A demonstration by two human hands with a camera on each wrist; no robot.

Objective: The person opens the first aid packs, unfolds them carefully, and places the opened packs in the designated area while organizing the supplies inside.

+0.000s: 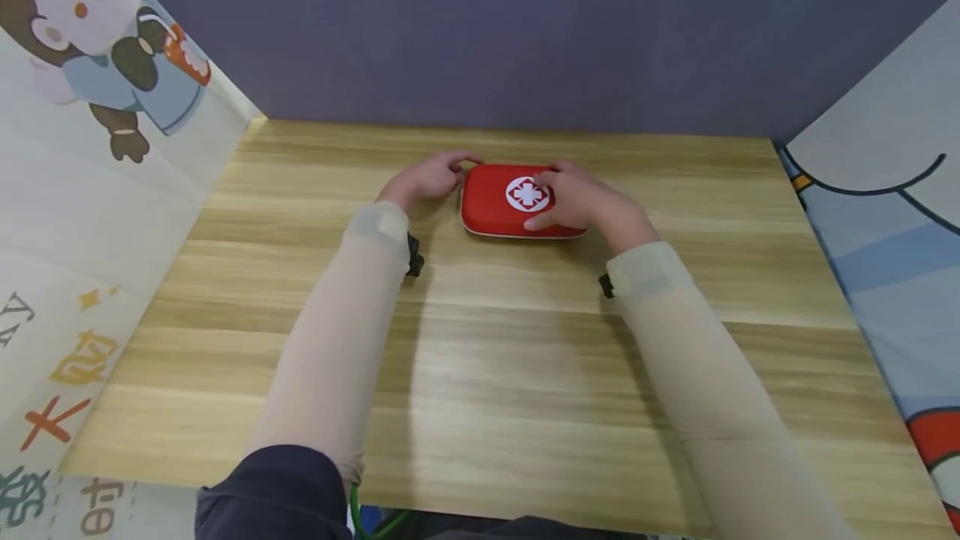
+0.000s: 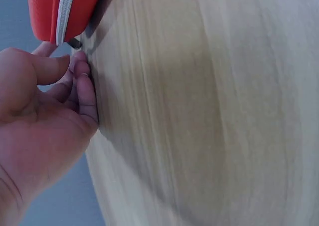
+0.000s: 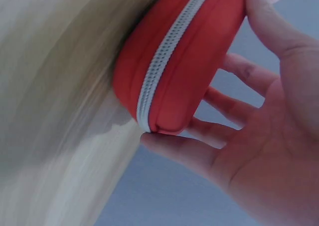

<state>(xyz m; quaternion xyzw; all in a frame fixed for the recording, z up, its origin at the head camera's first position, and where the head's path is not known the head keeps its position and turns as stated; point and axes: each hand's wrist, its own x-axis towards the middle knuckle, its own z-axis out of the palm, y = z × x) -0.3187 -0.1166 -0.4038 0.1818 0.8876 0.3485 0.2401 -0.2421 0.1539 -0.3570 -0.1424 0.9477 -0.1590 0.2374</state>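
Observation:
A red zippered first-aid case (image 1: 491, 198) with a white cross emblem lies towards the back of the wooden table. My right hand (image 1: 581, 200) grips its right part from above, thumb over the lid near the emblem; in the right wrist view the fingers (image 3: 232, 106) reach round the far side and end. At the case's left end is my left hand (image 1: 427, 180), index finger stretched along the back corner. The left wrist view shows its thumb (image 2: 52, 69) and bent fingers just beside a small dark zipper pull (image 2: 75, 43). A pale zipper (image 3: 162, 59) runs round the case's side.
The wooden table (image 1: 495, 373) meets a dark blue-grey panel (image 1: 480, 32) at the back. Printed cartoon sheets flank it on the left (image 1: 45, 182) and right (image 1: 885, 273). Both forearms wear pale sleeves, with dark wrist devices (image 1: 415, 255) beneath.

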